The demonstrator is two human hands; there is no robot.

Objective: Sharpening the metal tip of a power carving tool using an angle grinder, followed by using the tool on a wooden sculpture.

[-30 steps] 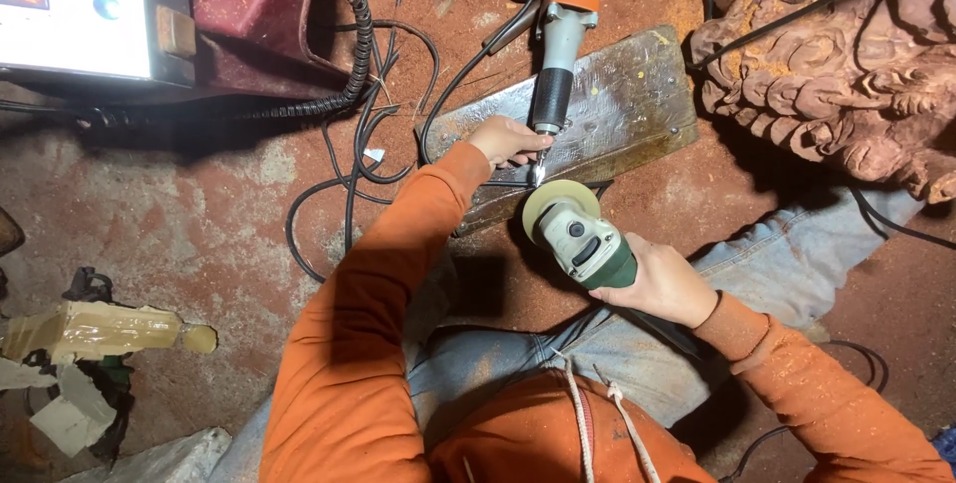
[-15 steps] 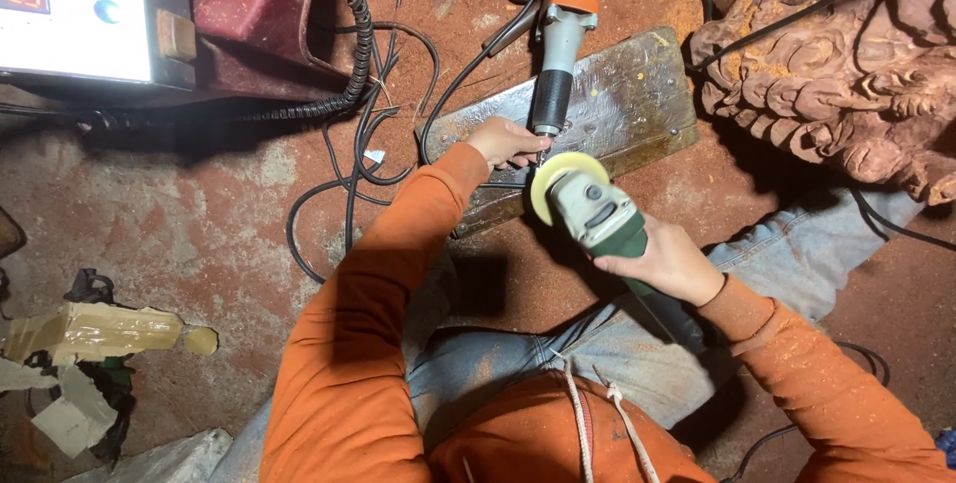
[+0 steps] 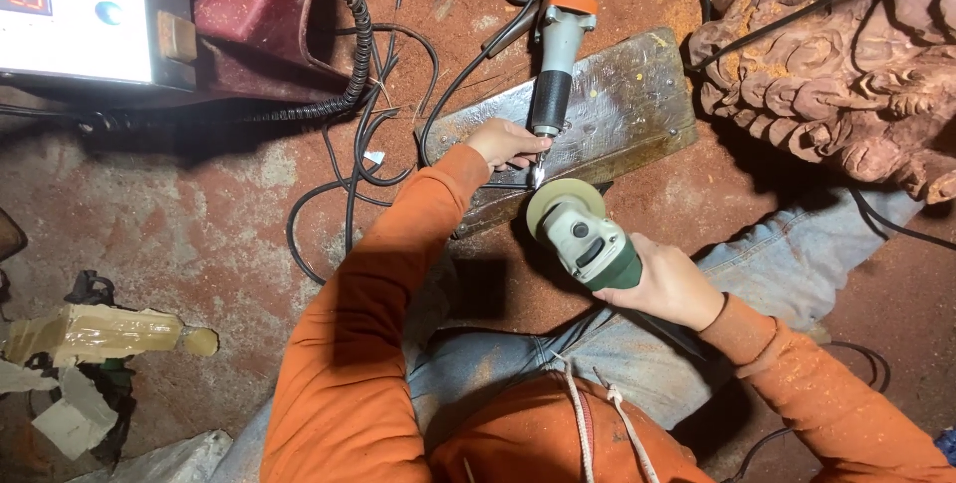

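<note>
The right hand (image 3: 669,284) is clenched around the green body of an angle grinder (image 3: 588,239), whose pale disc (image 3: 560,199) faces up toward the camera and sits just beside a small metal bit (image 3: 536,176) on the near edge of a worn wooden board (image 3: 597,110) lying on the red, dusty floor (image 3: 199,214). The left hand (image 3: 506,141) is closed on something at that bit; whether it pinches the bit itself or the nose of the orange-and-grey die grinder (image 3: 554,55) lying along the board cannot be told, as the fingers cover the spot. To do this well, the disc should meet the bit lightly and at a steady angle, with the left fingers kept back from the disc rim — they look very near it — and the small piece pressed firmly on the board so it cannot spin or jump. Black cables (image 3: 368,144) loop across the floor just left of the board and one runs up to the die grinder, so the grinder's own cord should stay clear of the disc. A carved wooden piece (image 3: 846,65) stands to the right, close to the board's far end, and limits room on that side. A machine box with a red display and 2 blue knobs (image 3: 80,5) sits at upper left, well apart, beside a dark red casing (image 3: 264,0). A taped bundle (image 3: 100,334) lies at lower left — out of the way.
</note>
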